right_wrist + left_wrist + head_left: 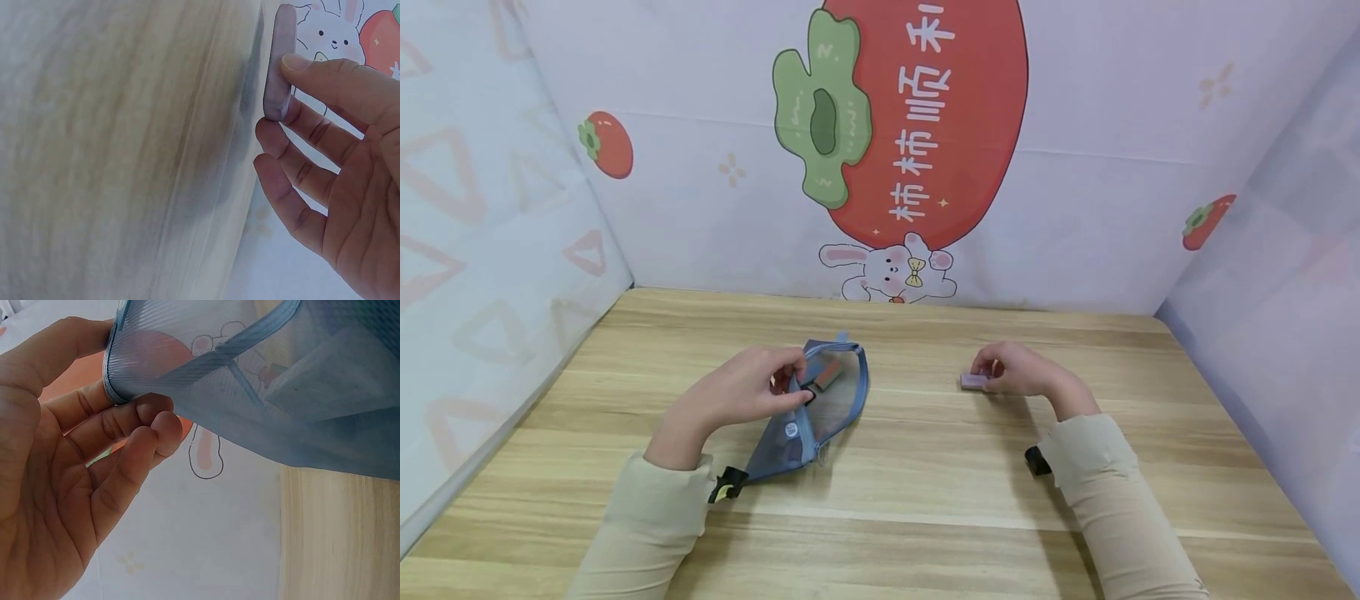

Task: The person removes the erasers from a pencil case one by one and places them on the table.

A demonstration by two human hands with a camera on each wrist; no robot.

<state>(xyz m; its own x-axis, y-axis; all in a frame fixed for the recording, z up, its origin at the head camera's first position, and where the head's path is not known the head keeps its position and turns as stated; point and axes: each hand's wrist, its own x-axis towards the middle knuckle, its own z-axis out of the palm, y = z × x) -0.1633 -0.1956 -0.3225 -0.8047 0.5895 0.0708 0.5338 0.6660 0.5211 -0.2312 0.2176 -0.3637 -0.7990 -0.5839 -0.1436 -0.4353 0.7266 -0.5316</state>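
Near the table's middle, the left hand (741,392) pinches the rim of a blue mesh pouch (820,408) — soft and limp, best held by its edge. The right hand (1015,371) pinches a small lilac eraser (973,382) — light, likely firm — toward the right edge.

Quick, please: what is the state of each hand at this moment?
Left hand: closed, pinching the rim of the blue mesh pouch.
Right hand: closed, pinching a small purple eraser at the table.
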